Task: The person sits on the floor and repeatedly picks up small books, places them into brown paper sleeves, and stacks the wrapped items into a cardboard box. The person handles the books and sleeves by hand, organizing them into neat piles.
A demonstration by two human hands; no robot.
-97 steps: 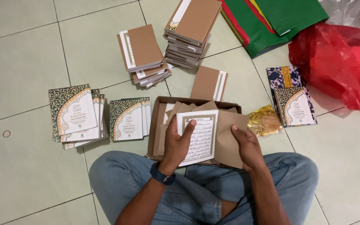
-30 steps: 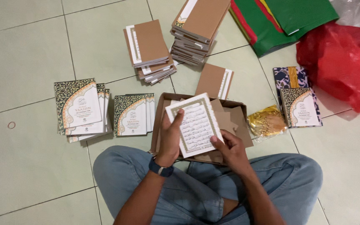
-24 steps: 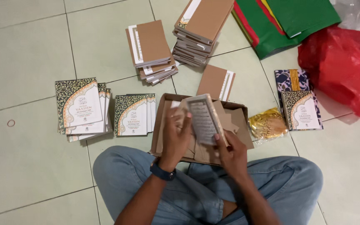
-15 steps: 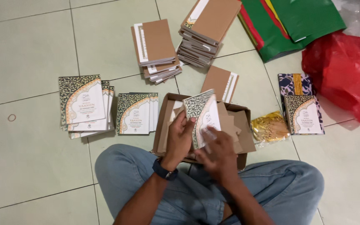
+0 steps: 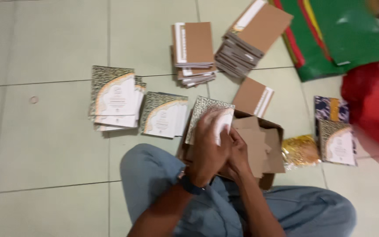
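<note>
I sit on a tiled floor with an open brown cardboard box (image 5: 272, 128) in front of my knees. A small patterned booklet (image 5: 204, 112) with a green-gold and white cover lies closed over the box's left edge. My left hand (image 5: 210, 145) lies flat on top of it and grips it. Tucked against that hand, my right hand (image 5: 238, 151) touches the booklet's lower right edge. Brown card pieces (image 5: 259, 140) lie inside the box.
Two piles of the same patterned booklets (image 5: 112, 97) (image 5: 163, 115) lie to the left. Stacks of brown sleeves (image 5: 194, 50) (image 5: 253, 37) and a single brown sleeve (image 5: 253, 96) sit behind. A gold foil pack (image 5: 300, 150), more booklets (image 5: 336, 131), green-red cloth (image 5: 330, 35) and a red bag (image 5: 373, 105) are right.
The booklet was open with its printed page up; I turned it over and closed it. It now lies cover up under both hands. My view has moved closer.
</note>
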